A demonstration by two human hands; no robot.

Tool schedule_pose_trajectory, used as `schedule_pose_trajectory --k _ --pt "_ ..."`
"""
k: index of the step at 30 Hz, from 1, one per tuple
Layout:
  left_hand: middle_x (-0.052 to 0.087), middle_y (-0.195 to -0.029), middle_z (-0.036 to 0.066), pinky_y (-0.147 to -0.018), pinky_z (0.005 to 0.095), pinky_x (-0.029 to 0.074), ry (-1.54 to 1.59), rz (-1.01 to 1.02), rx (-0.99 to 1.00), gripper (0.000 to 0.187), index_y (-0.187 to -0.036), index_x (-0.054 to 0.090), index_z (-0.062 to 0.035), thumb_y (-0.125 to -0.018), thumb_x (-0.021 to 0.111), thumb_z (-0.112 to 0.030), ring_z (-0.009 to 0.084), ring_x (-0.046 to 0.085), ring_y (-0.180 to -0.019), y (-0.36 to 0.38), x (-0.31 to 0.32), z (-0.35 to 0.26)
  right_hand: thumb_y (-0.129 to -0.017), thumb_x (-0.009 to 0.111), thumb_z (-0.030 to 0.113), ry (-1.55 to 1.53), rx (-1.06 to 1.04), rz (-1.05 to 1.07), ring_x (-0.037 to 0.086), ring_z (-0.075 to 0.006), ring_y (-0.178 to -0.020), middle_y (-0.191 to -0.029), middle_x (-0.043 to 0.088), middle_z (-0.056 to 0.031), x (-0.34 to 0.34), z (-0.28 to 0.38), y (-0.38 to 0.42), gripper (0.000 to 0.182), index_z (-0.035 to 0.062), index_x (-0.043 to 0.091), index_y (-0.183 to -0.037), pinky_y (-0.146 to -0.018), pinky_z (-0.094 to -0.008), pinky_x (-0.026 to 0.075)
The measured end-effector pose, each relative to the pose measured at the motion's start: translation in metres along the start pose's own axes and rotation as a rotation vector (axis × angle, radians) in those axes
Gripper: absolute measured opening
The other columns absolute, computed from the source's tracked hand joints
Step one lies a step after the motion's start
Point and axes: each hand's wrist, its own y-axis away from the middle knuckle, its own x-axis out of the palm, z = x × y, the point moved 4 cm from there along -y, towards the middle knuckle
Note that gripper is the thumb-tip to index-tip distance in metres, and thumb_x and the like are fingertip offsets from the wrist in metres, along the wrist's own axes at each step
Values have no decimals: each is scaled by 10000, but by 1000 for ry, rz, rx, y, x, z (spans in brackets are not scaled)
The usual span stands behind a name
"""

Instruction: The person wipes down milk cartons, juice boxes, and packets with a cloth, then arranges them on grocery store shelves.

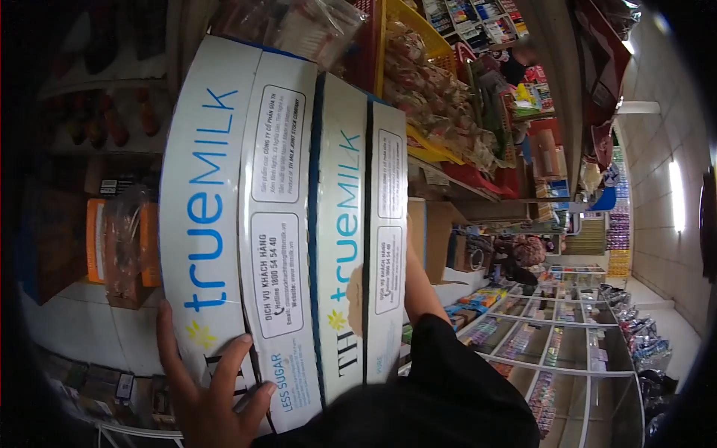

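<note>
The milk cartons (280, 201) fill the frame's centre-left, long axis running top to bottom. The nearer left hand (213, 399) spreads its fingers over their lower left; the right forearm (424, 287) passes behind, its fingers' state hidden.

Two TH true MILK cartons, the larger one (209, 187) and the narrower one (342, 172), fill the middle, the dark slit between them too narrow for a hand. A yellow basket (429, 142) crowds the narrower one; an orange box (95, 239) stands beside the larger. Pale floor (104, 340) opens near that box.
</note>
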Motion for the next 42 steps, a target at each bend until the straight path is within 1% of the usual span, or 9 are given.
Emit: schedule_pose_trajectory --k 1,5,7,12,17,26,31,36,42 --pt "139 -1394 228 -976 565 276 109 197 -131 659 -1261 410 -105 -667 652 -256 444 229 -1259 7 1 3 -927 232 473 -21 -12 -1 189 -234 -1303 -1411 208 -161 3 0 -11 648 9 172 -1376 -1051 -313 160" --pt "269 -1316 234 -942 493 362 175 -18 -164 939 -1383 234 -115 -600 689 -363 365 339 -1223 -23 9 44 -925 244 462 -34 21 14 202 -229 -1285 -1397 222 -157 6 -21 21 635 9 186 -1367 -1039 -310 171" --pt "266 -1322 229 -940 479 365 823 0 -450 947 -1390 196 -105 -610 673 -354 351 349 -1215 -33 32 57 -923 249 456 -24 64 15 209 -226 -1276 -1390 229 -155 2 -36 59 629 9 193 -1362 -1034 -308 177" --pt "237 -1347 221 -964 461 326 1287 38 -444 959 -1392 150 -86 -619 665 -326 337 314 -1234 -42 53 54 -920 263 442 11 187 23 226 -220 -1254 -1372 246 -151 -6 -59 157 613 9 210 -1351 -1020 -304 190" --pt "209 -1371 213 -987 442 287 1393 2 -389 973 -1395 104 -68 -628 657 -298 322 278 -1253 -41 51 54 -917 277 429 21 230 24 243 -214 -1231 -1354 263 -147 -7 -63 190 597 9 228 -1339 -1005 -300 204" --pt "158 -1415 199 -1029 409 216 1492 -37 -344 1001 -1401 21 -34 -645 643 -247 296 213 -1286 -47 43 58 -911 303 404 -36 3 -64 273 -204 -1191 -1322 295 -139 11 -27 38 569 9 259 -1319 -980 -293 228" --pt "142 -1421 185 -1036 414 193 1576 121 -638 1044 -1401 8 -25 -576 624 -201 289 207 -1277 -26 53 65 -907 317 390 -73 -86 -88 289 -198 -1168 -1304 312 -134 9 -2 -13 554 9 276 -1307 -966 -289 242" --pt "127 -1419 196 -1038 445 175 1518 107 -676 1091 -1400 1 -24 -538 643 -218 307 196 -1274 -11 64 77 -904 331 377 -44 -38 -105 306 -192 -1146 -1286 329 -130 3 -24 31 539 9 293 -1296 -952 -285 255" --pt "115 -1421 201 -1040 429 186 1514 -88 -356 1103 -1396 -14 -15 -530 640 -212 301 216 -1259 -55 38 55 -900 348 360 1 97 -101 326 -184 -1119 -1265 350 -125 -1 -62 133 520 9 314 -1282 -935 -280 272"
